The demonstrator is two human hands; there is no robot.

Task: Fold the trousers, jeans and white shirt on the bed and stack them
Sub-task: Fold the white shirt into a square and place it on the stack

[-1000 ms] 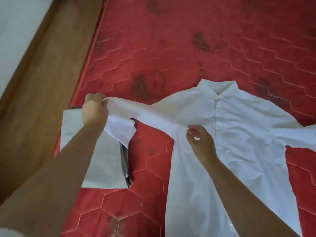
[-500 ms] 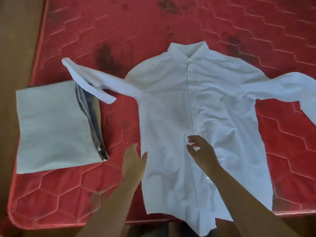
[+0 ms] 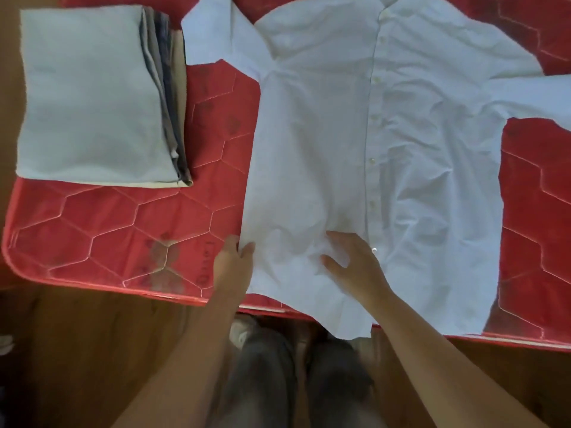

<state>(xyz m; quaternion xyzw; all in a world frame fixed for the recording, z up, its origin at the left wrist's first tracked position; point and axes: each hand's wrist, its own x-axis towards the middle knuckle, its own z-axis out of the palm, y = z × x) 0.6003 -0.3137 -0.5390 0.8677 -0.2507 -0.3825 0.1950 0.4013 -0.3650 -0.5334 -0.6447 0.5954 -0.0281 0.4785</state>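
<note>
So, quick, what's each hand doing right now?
Left hand: at the side edge of the white button-up shirt; grip cannot be told.
Right hand: open, flat on the shirt.

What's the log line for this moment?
shirt: flat, buttons up | left hand: at shirt's edge, grip unclear | right hand: flat on shirt | folded stack: beside shirt

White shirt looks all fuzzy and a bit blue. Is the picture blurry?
Head view: yes, slightly blurry, so the creases and buttons of the white shirt look soft. Head view: the light is flat, with no hard shadows on the cloth. Head view: the wide lens makes the left edge of the folded pile bow.
</note>
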